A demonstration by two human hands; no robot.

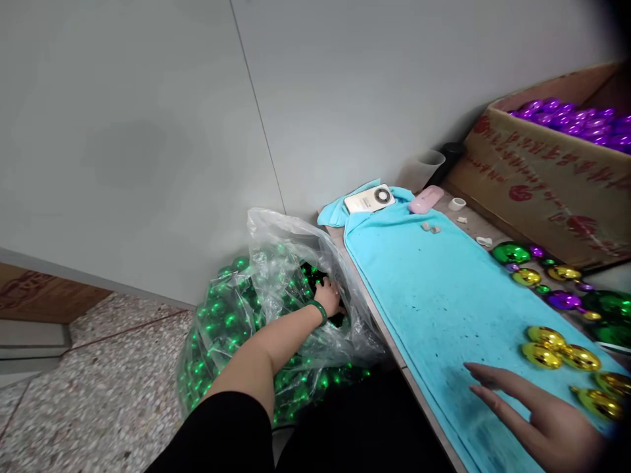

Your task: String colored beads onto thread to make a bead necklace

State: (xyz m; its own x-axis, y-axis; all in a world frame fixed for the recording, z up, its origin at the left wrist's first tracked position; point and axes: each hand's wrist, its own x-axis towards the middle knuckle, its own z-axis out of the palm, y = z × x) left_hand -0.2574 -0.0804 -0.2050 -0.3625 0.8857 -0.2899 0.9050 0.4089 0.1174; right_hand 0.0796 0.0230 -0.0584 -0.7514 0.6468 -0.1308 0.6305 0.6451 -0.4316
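A: Why was the bag [266,276] beside the surface [418,386]?
B: Probably easy reach — left hand [328,297] was in its mouth, among green balls [221,315]; grip hidden, could not tell.
A: Right hand [547,420]?
B: Over the cloth [419,282], grip apart, empty — cloth likely stopped gold balls [542,355] rolling.

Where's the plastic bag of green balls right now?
In the head view, the bag sits left of the blue cloth, by the grey panel, with the left hand in its opening.
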